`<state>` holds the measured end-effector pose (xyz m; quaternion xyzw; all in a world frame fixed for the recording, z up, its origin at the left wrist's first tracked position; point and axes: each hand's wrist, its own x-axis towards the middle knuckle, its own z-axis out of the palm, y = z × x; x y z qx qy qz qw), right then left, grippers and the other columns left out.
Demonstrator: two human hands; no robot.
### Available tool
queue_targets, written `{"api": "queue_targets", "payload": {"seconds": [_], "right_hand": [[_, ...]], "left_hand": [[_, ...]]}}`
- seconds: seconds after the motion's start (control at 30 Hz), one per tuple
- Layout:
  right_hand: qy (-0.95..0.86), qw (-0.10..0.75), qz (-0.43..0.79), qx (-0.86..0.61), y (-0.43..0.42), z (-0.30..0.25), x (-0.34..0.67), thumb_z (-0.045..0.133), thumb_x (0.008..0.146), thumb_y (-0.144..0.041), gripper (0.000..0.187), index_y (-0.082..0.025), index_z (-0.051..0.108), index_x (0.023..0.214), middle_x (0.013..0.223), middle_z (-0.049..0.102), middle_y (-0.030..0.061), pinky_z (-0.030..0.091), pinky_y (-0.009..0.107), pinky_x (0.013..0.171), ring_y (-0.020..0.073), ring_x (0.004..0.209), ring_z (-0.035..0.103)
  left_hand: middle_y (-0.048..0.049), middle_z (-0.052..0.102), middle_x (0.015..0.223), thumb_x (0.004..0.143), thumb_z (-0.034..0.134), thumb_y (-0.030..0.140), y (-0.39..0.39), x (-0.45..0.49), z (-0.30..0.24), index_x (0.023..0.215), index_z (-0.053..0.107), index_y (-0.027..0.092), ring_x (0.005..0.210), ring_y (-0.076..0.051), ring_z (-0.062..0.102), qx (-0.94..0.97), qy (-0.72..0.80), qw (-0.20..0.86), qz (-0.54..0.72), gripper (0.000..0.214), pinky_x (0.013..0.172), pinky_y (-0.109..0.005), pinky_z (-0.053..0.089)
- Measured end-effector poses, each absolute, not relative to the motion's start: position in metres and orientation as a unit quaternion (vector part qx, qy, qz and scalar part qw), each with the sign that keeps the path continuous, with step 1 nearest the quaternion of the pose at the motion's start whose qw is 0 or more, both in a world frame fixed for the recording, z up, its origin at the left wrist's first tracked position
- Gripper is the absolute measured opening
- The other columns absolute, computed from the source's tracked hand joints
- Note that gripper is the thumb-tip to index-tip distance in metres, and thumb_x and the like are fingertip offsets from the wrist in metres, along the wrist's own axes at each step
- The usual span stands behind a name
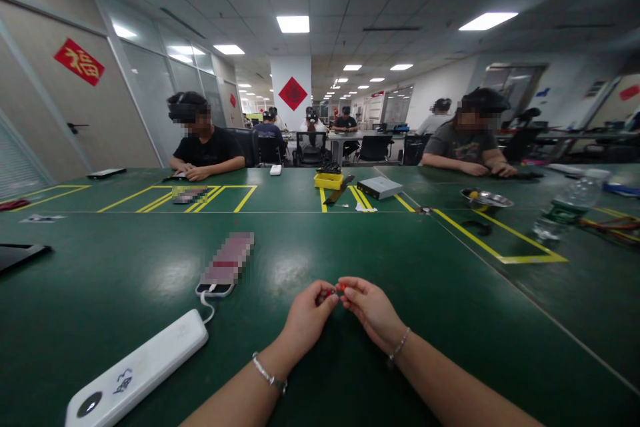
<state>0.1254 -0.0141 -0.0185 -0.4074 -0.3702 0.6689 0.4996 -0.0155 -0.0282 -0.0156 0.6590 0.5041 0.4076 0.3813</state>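
Note:
Close together over the green table (280, 360), my two hands meet at the fingertips. My left hand (306, 315) pinches a small red piece (330, 293) between thumb and fingers. A small orange-red piece (343, 287) sits in the pinch of my right hand (376, 312). Both pieces are mostly covered by the fingers, so their kind is too small to tell, as is whether they touch. To the left of my left hand lies a phone (227, 263) with a white cable (209, 310) running to a white power bank (145, 367).
Yellow tape (533, 259) marks areas on the table. Farther off are a yellow bin (329, 181), a grey box (380, 187), a metal bowl (493, 200) and a plastic bottle (570, 203). Wires (613, 230) lie at right. Two people sit across the table.

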Motion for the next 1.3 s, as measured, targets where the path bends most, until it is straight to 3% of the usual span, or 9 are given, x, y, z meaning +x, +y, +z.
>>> {"api": "queue_targets", "payload": {"seconds": [0.33, 0.53, 0.67, 0.93, 1.13, 1.3], "right_hand": [[-0.385, 0.491, 0.682, -0.382, -0.015, -0.018, 0.127, 0.064, 0.064, -0.036, 0.029, -0.012, 0.059, 0.080, 0.069, 0.058, 0.0019, 0.041, 0.024, 0.064, 0.0077, 0.061, 0.052], [-0.372, 0.504, 0.674, -0.391, -0.016, -0.017, 0.128, 0.069, 0.058, -0.027, 0.031, -0.013, 0.059, 0.084, 0.079, 0.060, 0.0032, 0.042, 0.025, 0.071, 0.0097, 0.070, 0.055], [-0.397, 0.523, 0.643, -0.394, -0.015, -0.020, 0.129, 0.071, 0.054, -0.022, 0.030, -0.015, 0.058, 0.080, 0.078, 0.060, 0.0015, 0.042, 0.025, 0.068, 0.0100, 0.070, 0.055], [-0.504, 0.493, 0.574, -0.417, -0.013, -0.022, 0.131, 0.068, 0.058, -0.025, 0.022, -0.017, 0.062, 0.077, 0.075, 0.062, 0.0011, 0.042, 0.028, 0.074, 0.0129, 0.073, 0.056], [-0.618, 0.471, 0.462, -0.428, -0.016, -0.016, 0.129, 0.058, 0.069, -0.032, 0.022, -0.019, 0.066, 0.086, 0.093, 0.059, 0.0049, 0.039, 0.031, 0.084, 0.0159, 0.089, 0.053], [-0.654, 0.434, 0.459, -0.416, -0.018, -0.018, 0.130, 0.048, 0.077, -0.034, 0.031, -0.020, 0.062, 0.101, 0.110, 0.053, 0.0068, 0.038, 0.034, 0.088, 0.0164, 0.097, 0.050]], "left_hand": [[-0.0011, 0.060, 0.075, 0.076, 0.047, 0.027, -0.026, -0.016, -0.020, 0.086, 0.057, 0.018, 0.067, -0.014, 0.053, 0.657, 0.474, 0.393, 0.434, 0.017, 0.062, -0.025, 0.040], [-0.0018, 0.060, 0.077, 0.076, 0.046, 0.023, -0.024, -0.017, -0.025, 0.088, 0.055, 0.018, 0.070, -0.014, 0.054, 0.647, 0.471, 0.402, 0.445, 0.016, 0.065, -0.026, 0.040], [-0.0009, 0.060, 0.078, 0.076, 0.047, 0.023, -0.025, -0.016, -0.021, 0.086, 0.056, 0.019, 0.072, -0.014, 0.053, 0.654, 0.469, 0.397, 0.442, 0.015, 0.066, -0.026, 0.040], [0.0000, 0.058, 0.070, 0.074, 0.049, 0.026, -0.028, -0.016, -0.016, 0.084, 0.058, 0.017, 0.065, -0.013, 0.050, 0.649, 0.467, 0.425, 0.425, 0.017, 0.060, -0.023, 0.038], [-0.0005, 0.057, 0.067, 0.073, 0.051, 0.029, -0.026, -0.017, -0.016, 0.082, 0.059, 0.014, 0.061, -0.012, 0.048, 0.625, 0.454, 0.459, 0.439, 0.019, 0.058, -0.023, 0.037], [-0.0005, 0.057, 0.066, 0.072, 0.051, 0.025, -0.025, -0.017, -0.012, 0.080, 0.059, 0.013, 0.061, -0.012, 0.049, 0.596, 0.430, 0.503, 0.455, 0.016, 0.060, -0.023, 0.038]]}}
